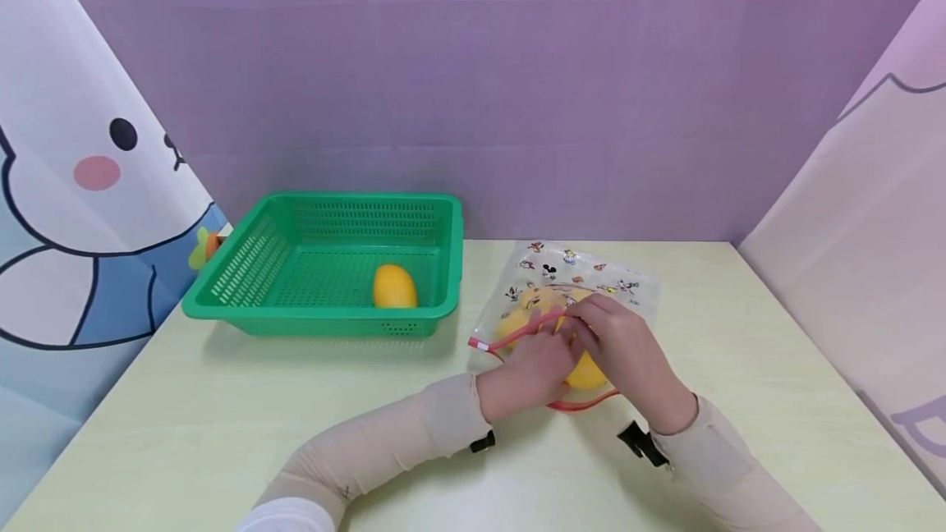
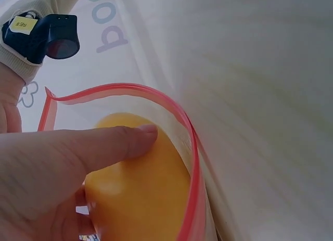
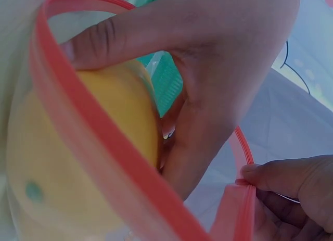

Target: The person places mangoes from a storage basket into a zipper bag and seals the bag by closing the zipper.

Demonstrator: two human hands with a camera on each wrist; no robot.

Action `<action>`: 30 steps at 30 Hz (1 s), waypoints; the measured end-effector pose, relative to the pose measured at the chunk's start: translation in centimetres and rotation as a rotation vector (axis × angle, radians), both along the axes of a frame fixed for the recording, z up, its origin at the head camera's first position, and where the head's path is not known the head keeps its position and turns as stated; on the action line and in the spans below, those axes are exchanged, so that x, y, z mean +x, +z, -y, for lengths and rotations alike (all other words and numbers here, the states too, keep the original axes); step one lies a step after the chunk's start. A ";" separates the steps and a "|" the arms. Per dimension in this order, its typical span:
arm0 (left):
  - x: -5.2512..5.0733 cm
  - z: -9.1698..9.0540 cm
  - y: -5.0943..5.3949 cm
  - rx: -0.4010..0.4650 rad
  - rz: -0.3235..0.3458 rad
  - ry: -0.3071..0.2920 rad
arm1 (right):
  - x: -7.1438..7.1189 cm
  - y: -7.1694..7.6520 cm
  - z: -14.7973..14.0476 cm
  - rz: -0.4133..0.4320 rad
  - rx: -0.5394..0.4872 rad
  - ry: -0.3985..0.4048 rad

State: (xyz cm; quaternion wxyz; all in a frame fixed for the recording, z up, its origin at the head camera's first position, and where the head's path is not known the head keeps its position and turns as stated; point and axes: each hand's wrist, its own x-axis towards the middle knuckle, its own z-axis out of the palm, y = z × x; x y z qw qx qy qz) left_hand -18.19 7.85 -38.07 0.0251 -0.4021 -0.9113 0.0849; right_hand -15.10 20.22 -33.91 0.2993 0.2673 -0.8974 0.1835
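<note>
A clear zip bag (image 1: 639, 290) with cartoon prints and a red zip edge lies on the table, with several yellow fruits inside. My left hand (image 1: 528, 372) reaches into the bag's mouth and grips a yellow mango (image 2: 140, 194), thumb on top and fingers along its side. In the right wrist view this mango (image 3: 122, 92) shows a green spot at one end. My right hand (image 1: 624, 347) pinches the red zip edge (image 3: 246, 170) between thumb and fingers. The left fingertips are partly hidden behind the fruit.
A green plastic basket (image 1: 340, 323) stands to the left at the back of the table, with one mango (image 1: 394, 286) in its right front corner. A purple cloth wall (image 1: 517, 89) rises behind the table, and printed cloth (image 1: 74, 286) hangs at the left.
</note>
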 end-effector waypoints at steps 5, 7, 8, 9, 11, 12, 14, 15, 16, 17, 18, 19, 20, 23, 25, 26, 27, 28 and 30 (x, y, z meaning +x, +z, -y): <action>0.0 -0.1 -0.2 -0.013 -0.024 0.003 | 0.0 0.0 0.0 -0.002 0.007 0.002; -0.1 -0.1 -0.3 -0.011 -0.014 0.005 | 0.0 0.0 0.0 0.000 0.010 0.002; -0.1 -0.2 -0.3 -0.008 -0.008 0.008 | 0.0 0.0 0.0 0.002 0.011 0.000; -0.2 -0.2 -0.4 -0.001 -0.002 0.008 | 0.0 0.0 0.0 0.005 0.012 -0.001; -0.2 -0.3 -0.4 -0.004 0.008 0.015 | 0.0 0.1 0.0 0.011 0.014 -0.003; -0.2 -0.4 -0.4 -0.008 0.010 0.017 | 0.0 0.1 0.0 0.014 0.015 -0.003; -0.3 -0.5 -0.4 -0.015 0.005 0.025 | 0.0 0.2 0.0 0.018 0.016 -0.006; -0.3 -0.6 -0.4 -0.018 0.001 0.030 | 0.0 0.2 0.1 0.019 0.015 -0.006; -0.2 -0.6 -0.3 -0.027 -0.001 0.036 | 0.0 0.3 0.1 0.019 0.014 -0.005; -0.2 -0.7 -0.3 -0.032 -0.005 0.042 | 0.0 0.3 0.1 0.019 0.013 -0.004; -0.2 -0.8 -0.3 -0.037 -0.009 0.047 | 0.0 0.3 0.1 0.018 0.013 -0.002; -0.2 -0.9 -0.2 -0.041 -0.009 0.055 | 0.0 0.2 0.1 0.015 0.012 0.001; -0.1 -1.0 -0.2 -0.048 -0.009 0.062 | 0.0 0.2 0.1 0.012 0.012 0.004; -0.1 -1.1 -0.1 -0.072 -0.007 0.081 | 0.0 0.1 0.1 0.001 0.012 0.012; -0.1 -1.2 0.0 -0.089 -0.018 0.084 | -0.1 0.1 0.0 -0.005 0.013 0.012; 0.0 -1.2 0.0 -0.097 -0.024 0.085 | -0.1 0.1 0.0 -0.005 0.013 0.010; 0.0 -1.2 0.1 -0.102 -0.027 0.086 | -0.1 0.1 0.0 -0.004 0.013 0.009; 0.0 -1.2 0.1 -0.104 -0.032 0.086 | 0.0 0.1 0.0 -0.001 0.013 0.007; 0.0 -1.2 0.1 -0.110 -0.034 0.088 | 0.0 0.1 0.0 0.008 0.013 0.004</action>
